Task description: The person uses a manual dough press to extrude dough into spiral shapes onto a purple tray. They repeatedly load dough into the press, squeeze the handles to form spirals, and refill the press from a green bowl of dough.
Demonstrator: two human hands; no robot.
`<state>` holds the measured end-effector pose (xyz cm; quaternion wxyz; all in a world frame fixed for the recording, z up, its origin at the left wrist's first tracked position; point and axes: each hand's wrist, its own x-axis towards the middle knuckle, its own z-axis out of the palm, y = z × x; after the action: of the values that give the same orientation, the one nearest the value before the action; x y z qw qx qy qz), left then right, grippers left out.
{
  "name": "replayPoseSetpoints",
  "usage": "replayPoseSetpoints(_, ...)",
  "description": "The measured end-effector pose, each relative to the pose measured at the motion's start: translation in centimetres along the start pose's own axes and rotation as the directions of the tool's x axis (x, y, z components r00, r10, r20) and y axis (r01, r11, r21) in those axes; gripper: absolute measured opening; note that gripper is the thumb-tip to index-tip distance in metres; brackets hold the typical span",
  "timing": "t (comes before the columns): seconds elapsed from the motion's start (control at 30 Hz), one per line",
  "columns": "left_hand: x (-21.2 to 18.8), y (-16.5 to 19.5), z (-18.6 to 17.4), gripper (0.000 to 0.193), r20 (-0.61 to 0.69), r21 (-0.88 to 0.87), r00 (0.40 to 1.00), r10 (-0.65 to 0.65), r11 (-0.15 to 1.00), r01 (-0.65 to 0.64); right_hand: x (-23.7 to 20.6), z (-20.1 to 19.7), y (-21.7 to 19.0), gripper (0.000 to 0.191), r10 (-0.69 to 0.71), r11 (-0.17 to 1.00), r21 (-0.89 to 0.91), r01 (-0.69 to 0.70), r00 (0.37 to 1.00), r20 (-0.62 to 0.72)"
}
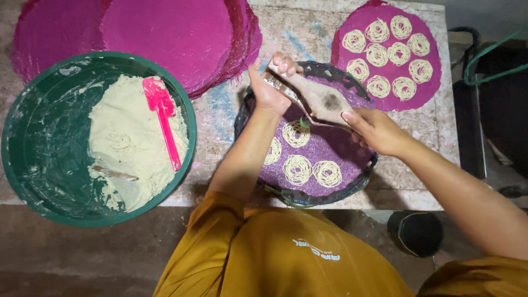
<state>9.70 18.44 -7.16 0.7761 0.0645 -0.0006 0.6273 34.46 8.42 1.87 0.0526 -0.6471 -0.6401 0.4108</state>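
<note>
1. Head view, progress: I judge the work partly done. A finished purple mat (426,82) lies at the far right of the stone table (308,33), filled with noodle coils in a ring with one at the centre. The purple mat in the dark round tray (308,195) in front of me carries only four coils (300,148), all on its near and left part. The far and right side of it is bare, so I reckon several coils are left to press here.

2. Head view, stock: a stack of unused purple mats (165,38) lies at the far left, and the green basin (33,165) holds a good mass of pale dough (129,148) with a pink spatula (162,118) lying on it.

3. Head view, grip: the wooden press (319,99) hangs over the tray's far half. My left hand (269,85) is closed round its far-left end, fingertips curled over the top. My right hand (377,129) clasps the near-right end, thumb on top.

4. Head view, position: the press spans between both hands, just above the uppermost coil, tilted from upper left down to lower right.
</note>
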Motion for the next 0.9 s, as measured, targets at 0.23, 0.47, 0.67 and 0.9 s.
replayPoseSetpoints(0.23,-3.0,-0.5,-3.3,0.070,-0.450,0.686,0.805,-0.386,0.427,0.589,1.0,0.2,2.8,0.059,-0.153,0.983,0.113,0.148,0.987,0.040)
replayPoseSetpoints(0.47,-5.3,-0.9,-8.6,0.075,-0.387,0.881,0.878,-0.281,0.169,0.443,2.5,1.5,4.8,0.047,-0.201,0.952,0.213,0.220,0.974,-0.107)
replayPoseSetpoints(0.67,-7.5,0.2,-6.7,0.075,-0.064,0.946,0.984,-0.165,-0.325,0.007,0.9,0.6,6.7,0.048,-0.124,0.943,0.292,0.159,0.983,-0.136)
replayPoseSetpoints(0.9,-5.2,-3.7,-0.6,0.056,0.010,0.057,0.976,-0.219,0.974,0.219,-3.7,0.4,7.8,0.064,0.074,0.837,0.466,-0.287,0.903,0.424)
